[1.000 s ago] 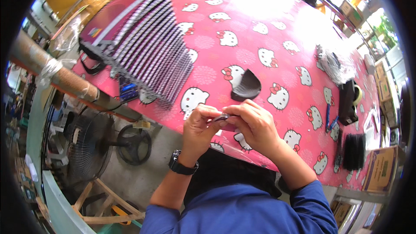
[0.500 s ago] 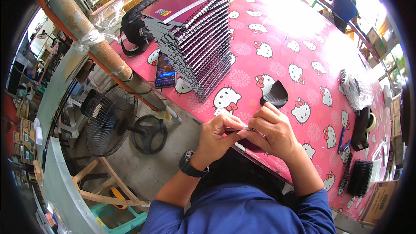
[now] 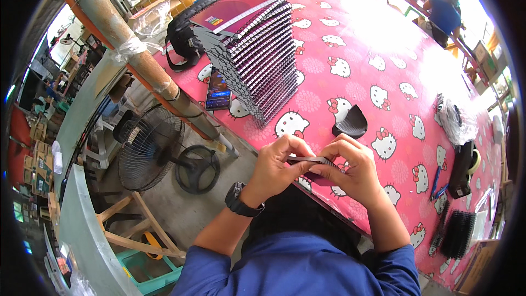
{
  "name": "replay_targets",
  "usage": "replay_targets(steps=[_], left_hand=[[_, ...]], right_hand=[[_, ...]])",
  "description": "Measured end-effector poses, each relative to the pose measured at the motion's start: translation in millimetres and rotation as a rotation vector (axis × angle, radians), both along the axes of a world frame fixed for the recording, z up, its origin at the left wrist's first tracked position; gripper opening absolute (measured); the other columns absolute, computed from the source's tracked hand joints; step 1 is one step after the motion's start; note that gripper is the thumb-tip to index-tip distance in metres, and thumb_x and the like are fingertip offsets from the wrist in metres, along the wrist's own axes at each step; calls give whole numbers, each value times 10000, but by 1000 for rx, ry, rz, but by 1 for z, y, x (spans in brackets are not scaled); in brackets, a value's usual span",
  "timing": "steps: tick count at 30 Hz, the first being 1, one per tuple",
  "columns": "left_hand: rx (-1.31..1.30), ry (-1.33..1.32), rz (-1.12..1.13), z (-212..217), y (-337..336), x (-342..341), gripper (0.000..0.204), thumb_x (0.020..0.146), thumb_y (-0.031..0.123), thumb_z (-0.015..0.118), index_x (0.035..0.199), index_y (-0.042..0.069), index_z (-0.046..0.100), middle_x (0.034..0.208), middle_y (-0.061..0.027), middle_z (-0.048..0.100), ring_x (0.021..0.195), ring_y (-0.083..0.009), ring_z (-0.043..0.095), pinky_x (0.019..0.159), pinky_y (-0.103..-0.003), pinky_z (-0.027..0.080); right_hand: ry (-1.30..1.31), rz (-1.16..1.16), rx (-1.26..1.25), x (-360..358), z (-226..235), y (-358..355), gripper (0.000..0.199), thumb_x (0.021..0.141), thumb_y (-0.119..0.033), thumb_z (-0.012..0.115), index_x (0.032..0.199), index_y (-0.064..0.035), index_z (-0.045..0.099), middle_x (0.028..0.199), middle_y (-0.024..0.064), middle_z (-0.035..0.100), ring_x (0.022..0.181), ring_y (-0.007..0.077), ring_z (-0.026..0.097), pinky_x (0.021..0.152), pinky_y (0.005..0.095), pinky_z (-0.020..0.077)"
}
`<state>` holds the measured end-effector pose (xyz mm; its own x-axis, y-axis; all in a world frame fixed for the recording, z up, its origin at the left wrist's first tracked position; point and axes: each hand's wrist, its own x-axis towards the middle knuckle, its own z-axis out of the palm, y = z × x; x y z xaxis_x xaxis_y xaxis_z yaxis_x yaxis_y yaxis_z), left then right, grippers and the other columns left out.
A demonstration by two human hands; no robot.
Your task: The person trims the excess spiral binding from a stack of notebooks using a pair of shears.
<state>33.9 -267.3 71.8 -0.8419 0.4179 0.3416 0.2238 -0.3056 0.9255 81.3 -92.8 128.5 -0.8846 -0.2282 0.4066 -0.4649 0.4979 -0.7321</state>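
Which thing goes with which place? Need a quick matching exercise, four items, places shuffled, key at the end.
Things:
1. Maroon item
2. Phone
3. Fan
4. Tape dispenser

Places:
A. On the floor
B. Toward the right side of the pink table
C. Between left hand and right hand
D. Beside the notebook stack

Pairs: 1-C, 2-D, 3-A, 4-B

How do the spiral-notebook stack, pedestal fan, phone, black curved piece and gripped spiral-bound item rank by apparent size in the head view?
1. Spiral-notebook stack
2. Pedestal fan
3. Phone and black curved piece: too alike to rank; the stack partly hides the phone.
Unranked: gripped spiral-bound item, partly covered.
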Motion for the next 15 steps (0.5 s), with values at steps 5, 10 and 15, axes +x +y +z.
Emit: replay_targets(steps=[5, 10, 15], left_hand=[[-43, 95, -36, -1, 1, -1, 134, 776, -12, 693, 847, 20, 583, 832, -34, 609, 755, -80, 599, 661, -210, 504], [-176, 176, 34, 9, -2, -4, 221, 769, 54, 723, 935, 23, 581, 891, -52, 616, 789, -128, 609, 705, -262, 509], [72, 266, 326, 30, -1, 3, 722, 767, 184, 747, 1310, -25, 320, 1237, -154, 457, 1157, -190, 437, 965, -354, 366]], right_hand=[[25, -18, -7, 1, -9, 1, 170, 771, -93, 680, 909, -16, 615, 778, 104, 583, 698, 250, 585, 621, 335, 481], [154, -38, 107, 1, -8, 0, 172, 796, -48, 620, 964, -14, 599, 824, 125, 584, 740, 289, 581, 652, 373, 483], [229, -131, -478, -22, 44, -8, 124, 850, -6, 580, 973, 6, 581, 822, 49, 579, 737, 137, 546, 682, 261, 448]])
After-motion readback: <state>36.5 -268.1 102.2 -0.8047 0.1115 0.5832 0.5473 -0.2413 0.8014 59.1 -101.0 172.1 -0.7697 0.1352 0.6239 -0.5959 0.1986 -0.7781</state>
